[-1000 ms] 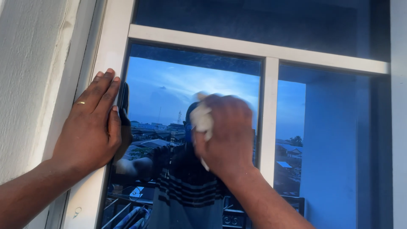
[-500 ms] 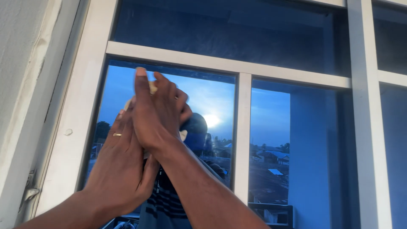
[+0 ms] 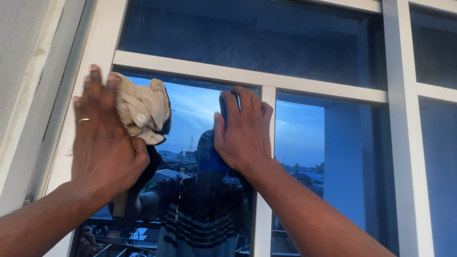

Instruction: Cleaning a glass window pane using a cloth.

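Cloth [image 3: 142,110] bunched under left hand [image 3: 105,143], no clear axis

The left hand [image 3: 102,143] covered part of the cloth [image 3: 143,112]. The right hand [image 3: 243,133] hid the glass [image 3: 190,114] beneath its palm. Both forearms ran off the bottom edge, and the window frame [image 3: 397,119] was cut off above and below.

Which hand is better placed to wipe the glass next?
Probably the left hand: it presses the cloth to the pane. The right hand lies flat on the glass, apparently without a cloth.
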